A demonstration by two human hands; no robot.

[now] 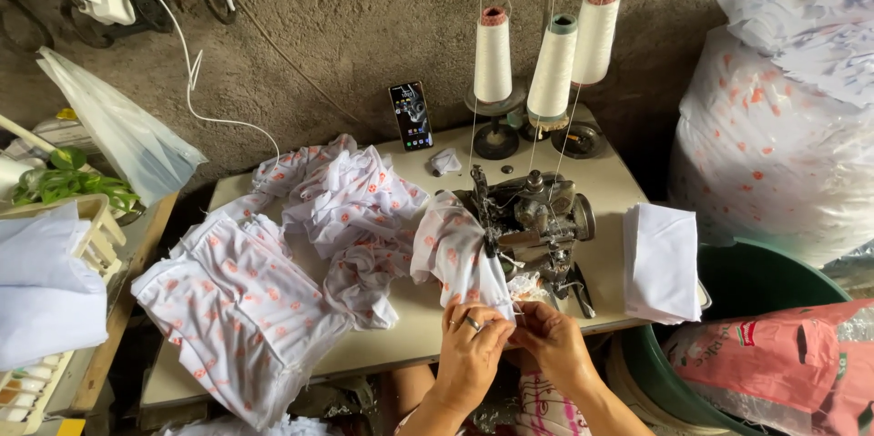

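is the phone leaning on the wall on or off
On: the phone stands propped against the wall with its screen lit, showing a picture and icons.

Both forearms are bare, no sleeves showing. The left hand (471, 351) wears a ring on one finger; the right hand (553, 342) wears nothing.

A pale sewing table (619, 186) carries printed fabric (350, 204), a sewing machine (537, 222), folded white cloth (663, 263) and a phone (411, 116).

My head camera looks steeply down over the tabletop (401, 327), close, facing the wall (364, 17) at twelve o'clock.
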